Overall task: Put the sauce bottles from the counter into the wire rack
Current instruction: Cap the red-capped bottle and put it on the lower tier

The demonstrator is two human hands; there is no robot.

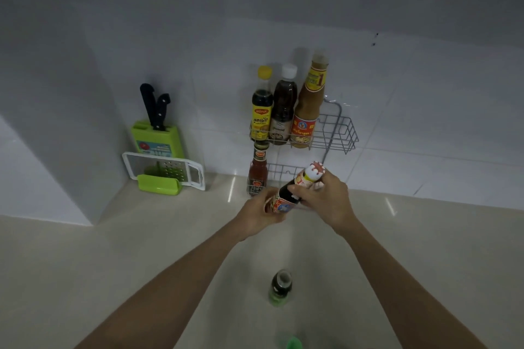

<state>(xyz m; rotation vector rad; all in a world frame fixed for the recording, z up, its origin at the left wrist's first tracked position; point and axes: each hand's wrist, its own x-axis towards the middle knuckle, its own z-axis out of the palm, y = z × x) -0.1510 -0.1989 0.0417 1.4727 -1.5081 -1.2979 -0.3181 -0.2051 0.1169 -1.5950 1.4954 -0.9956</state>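
A two-tier wire rack (pixel 344 133) hangs on the tiled wall. Its upper tier holds three bottles: a yellow-capped dark one (pixel 262 105), a white-capped brown one (pixel 283 110) and a tall tan one (pixel 309 105). A small red sauce bottle (pixel 257 171) stands at the left of the lower tier. Both my hands hold a dark sauce bottle (pixel 297 187) with a red-and-white cap, tilted, in front of the lower tier. My left hand (pixel 259 214) grips its base; my right hand (pixel 326 195) grips its neck. A green-labelled bottle (pixel 280 287) stands on the counter below my arms.
A green knife block (pixel 157 139) with two black-handled knives stands at the back left, with a white grater (pixel 164 168) and a green holder (pixel 158 184) in front. A green cap (pixel 295 343) shows at the bottom edge. The beige counter (pixel 141 249) spreads around.
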